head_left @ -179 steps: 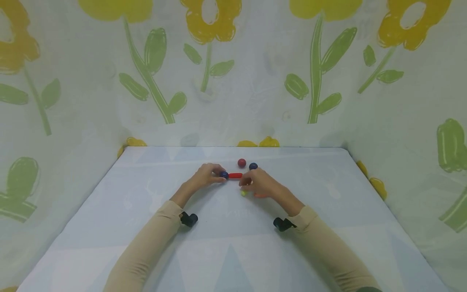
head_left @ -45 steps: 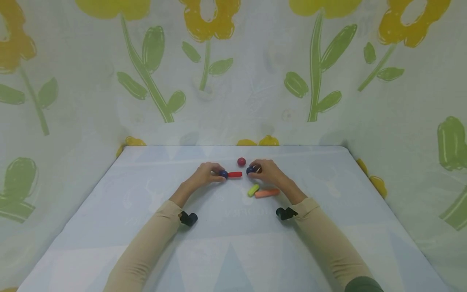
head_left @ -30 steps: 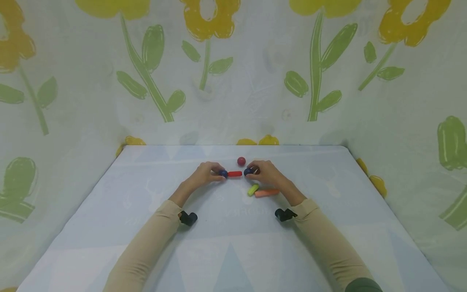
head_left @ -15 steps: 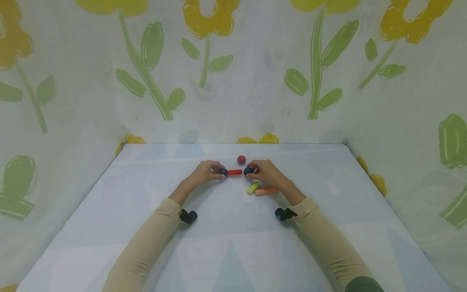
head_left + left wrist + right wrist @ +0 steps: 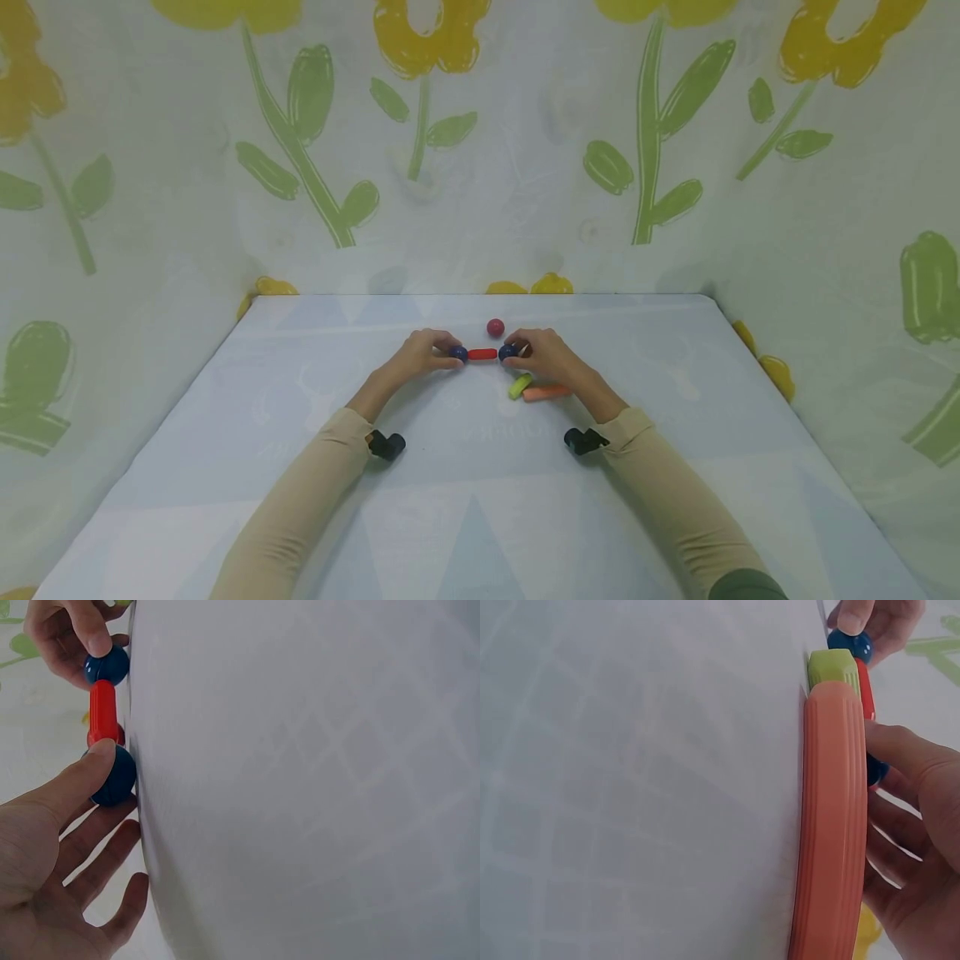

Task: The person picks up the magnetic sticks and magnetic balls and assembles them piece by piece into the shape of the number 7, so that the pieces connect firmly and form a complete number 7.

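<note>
On the pale table (image 5: pixel 472 467), the left hand (image 5: pixel 426 352) pinches one blue ball (image 5: pixel 458 354) between thumb and fingers, and the right hand (image 5: pixel 542 353) pinches the other blue ball (image 5: pixel 507 353) in the same way. The red stick (image 5: pixel 482 354) lies between them in one line; neither hand grips it directly. Its end by the left hand appears to meet that ball, though the thumb partly covers the spot in the left wrist view. The far end looks to be against the other ball, but whether it is firmly joined cannot be told.

So a row of three pieces seems nearly or just put together. The rest is unused: the red ball (image 5: pixel 496 327) sits apart, beyond the row, while the short green stick (image 5: pixel 520 386) and the longer orange stick (image 5: pixel 546 392) lie on the near side, close beside each other and outside the row.
</note>
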The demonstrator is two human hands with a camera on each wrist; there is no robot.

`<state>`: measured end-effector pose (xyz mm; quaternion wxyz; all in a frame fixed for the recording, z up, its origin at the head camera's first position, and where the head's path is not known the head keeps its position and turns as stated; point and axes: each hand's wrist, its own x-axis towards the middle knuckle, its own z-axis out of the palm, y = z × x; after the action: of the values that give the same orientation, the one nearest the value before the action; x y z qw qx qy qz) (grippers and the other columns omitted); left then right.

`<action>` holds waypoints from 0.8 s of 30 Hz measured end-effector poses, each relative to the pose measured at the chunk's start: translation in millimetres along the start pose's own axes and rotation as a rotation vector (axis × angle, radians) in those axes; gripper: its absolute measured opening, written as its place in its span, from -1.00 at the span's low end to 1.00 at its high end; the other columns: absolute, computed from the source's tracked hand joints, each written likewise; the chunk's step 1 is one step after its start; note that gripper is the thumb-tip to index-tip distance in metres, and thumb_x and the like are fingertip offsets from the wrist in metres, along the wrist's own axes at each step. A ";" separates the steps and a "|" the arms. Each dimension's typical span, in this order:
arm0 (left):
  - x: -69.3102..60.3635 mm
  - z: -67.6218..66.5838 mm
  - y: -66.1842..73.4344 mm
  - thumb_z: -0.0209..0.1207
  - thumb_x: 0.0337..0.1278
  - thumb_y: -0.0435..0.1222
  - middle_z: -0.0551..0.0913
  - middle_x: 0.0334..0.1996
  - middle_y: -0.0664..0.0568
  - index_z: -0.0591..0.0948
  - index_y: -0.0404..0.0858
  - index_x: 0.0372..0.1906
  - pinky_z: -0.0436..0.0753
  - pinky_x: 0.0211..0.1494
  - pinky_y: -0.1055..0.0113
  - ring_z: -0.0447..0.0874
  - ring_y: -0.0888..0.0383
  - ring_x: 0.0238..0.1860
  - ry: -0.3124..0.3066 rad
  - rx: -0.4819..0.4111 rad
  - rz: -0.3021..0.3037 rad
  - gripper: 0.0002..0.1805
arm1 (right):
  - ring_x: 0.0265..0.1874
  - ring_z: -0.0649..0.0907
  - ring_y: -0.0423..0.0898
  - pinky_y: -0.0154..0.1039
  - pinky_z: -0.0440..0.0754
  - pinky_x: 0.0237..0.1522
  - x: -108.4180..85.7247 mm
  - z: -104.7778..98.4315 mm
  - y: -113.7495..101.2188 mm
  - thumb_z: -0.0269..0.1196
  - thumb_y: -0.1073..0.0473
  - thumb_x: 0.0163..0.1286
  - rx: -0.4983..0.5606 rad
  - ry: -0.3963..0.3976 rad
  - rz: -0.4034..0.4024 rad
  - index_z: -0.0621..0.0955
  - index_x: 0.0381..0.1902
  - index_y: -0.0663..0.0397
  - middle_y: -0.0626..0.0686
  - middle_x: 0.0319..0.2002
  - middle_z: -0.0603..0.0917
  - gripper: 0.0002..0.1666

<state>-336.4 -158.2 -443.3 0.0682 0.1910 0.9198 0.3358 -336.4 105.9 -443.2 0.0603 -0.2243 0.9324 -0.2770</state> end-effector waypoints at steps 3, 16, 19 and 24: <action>-0.3 0.0 -0.1 0.39 0.08 -0.23 0.75 -0.04 -0.05 0.66 -0.21 0.06 0.56 0.29 0.08 0.66 0.02 0.06 0.001 -0.007 -0.003 -0.60 | -0.16 0.65 -0.10 -0.25 0.67 -0.01 -0.1 0.6 -0.6 0.37 0.03 0.29 0.005 -0.001 -0.001 0.62 0.11 -0.04 0.00 -0.09 0.73 -0.56; -0.7 0.5 -0.9 0.38 0.09 -0.23 0.75 -0.05 -0.07 0.66 -0.23 0.06 0.56 0.28 0.06 0.66 0.01 0.05 0.013 0.005 0.010 -0.60 | -0.17 0.64 -0.09 -0.27 0.66 -0.04 0.6 1.5 -2.9 0.37 0.03 0.29 -0.003 0.003 0.015 0.61 0.12 -0.04 0.03 -0.08 0.74 -0.55; -1.0 0.9 -0.9 0.38 0.09 -0.24 0.75 -0.05 -0.07 0.67 -0.23 0.05 0.56 0.28 0.06 0.66 0.01 0.05 0.017 -0.002 0.013 -0.61 | -0.16 0.65 -0.09 -0.27 0.67 -0.04 -0.7 1.0 -3.4 0.36 0.03 0.30 0.003 -0.002 0.018 0.59 0.17 -0.02 0.04 -0.07 0.73 -0.51; -0.9 0.7 0.1 0.39 0.09 -0.22 0.75 -0.05 -0.05 0.67 -0.21 0.05 0.56 0.29 0.06 0.66 0.02 0.05 0.017 -0.001 0.009 -0.60 | -0.13 0.66 -0.07 -0.23 0.67 0.00 -4.0 -1.2 -3.6 0.35 0.03 0.30 0.019 -0.006 0.038 0.54 0.23 0.01 0.05 -0.05 0.72 -0.44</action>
<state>-335.3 -158.1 -443.8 0.0590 0.1920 0.9194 0.3381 -331.7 105.6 -440.3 0.0704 -0.2068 0.9337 -0.2837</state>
